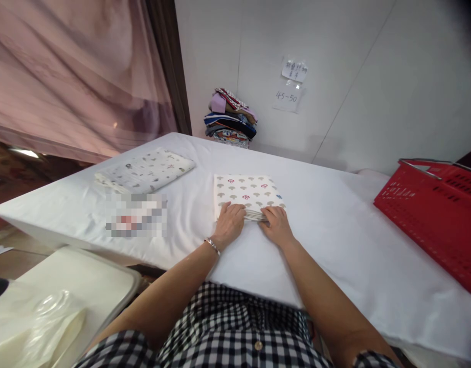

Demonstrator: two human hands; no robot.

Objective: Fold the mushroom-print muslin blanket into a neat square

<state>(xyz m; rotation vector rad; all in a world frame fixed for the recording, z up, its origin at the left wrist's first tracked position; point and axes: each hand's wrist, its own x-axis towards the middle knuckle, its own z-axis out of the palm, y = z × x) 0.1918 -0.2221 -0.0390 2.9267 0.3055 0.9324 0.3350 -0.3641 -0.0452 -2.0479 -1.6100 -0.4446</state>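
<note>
In front of me a white cloth with a mushroom print (248, 190) lies folded into a flat, layered rectangle. My left hand (230, 222) grips its near left edge, fingers on top and thumb toward the layers. At the near right corner my right hand (276, 224) has its fingers closed on the same cloth. The folded layers show along the near edge between both hands. Farther left rests another folded white cloth with a grey leaf-like print (147, 171), apart from my hands.
A white-covered table (327, 230) carries everything. On the right stands a red plastic basket (434, 214). Folded clothes (231, 117) are stacked beyond the far edge by the wall. A pixelated item (135, 214) lies at left. A cream-coloured surface with clear plastic (54, 312) is lower left.
</note>
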